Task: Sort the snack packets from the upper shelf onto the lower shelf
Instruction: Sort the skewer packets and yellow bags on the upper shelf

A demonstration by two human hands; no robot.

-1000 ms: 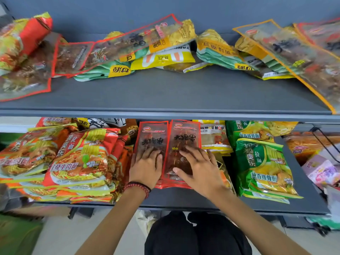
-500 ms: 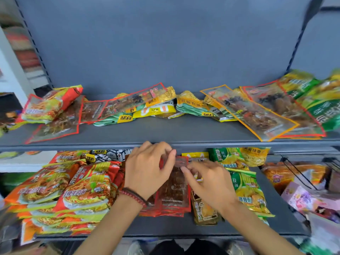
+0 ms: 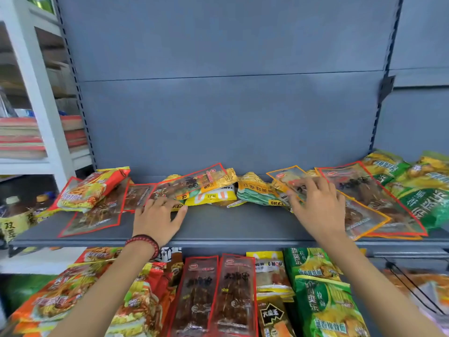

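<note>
Snack packets lie scattered along the grey upper shelf [image 3: 233, 224]. My left hand [image 3: 158, 220] lies flat on that shelf, its fingertips at a red-edged clear packet [image 3: 189, 182]. My right hand [image 3: 315, 207] has its fingers spread over an orange-edged clear packet [image 3: 364, 215]. Neither hand grips anything. Below, on the lower shelf, two red-edged packets [image 3: 216, 295] lie side by side between orange noodle bags [image 3: 60, 295] and green bags [image 3: 325, 300].
More green bags [image 3: 422, 190] pile up at the upper shelf's right end; an orange noodle bag [image 3: 90, 190] lies at its left. A white shelving unit [image 3: 31, 132] with stacked books stands to the left. The grey back panel [image 3: 230, 117] rises behind.
Both hands left the two red-edged packets on the lower shelf and rose to the upper shelf. The view tilted upward.
</note>
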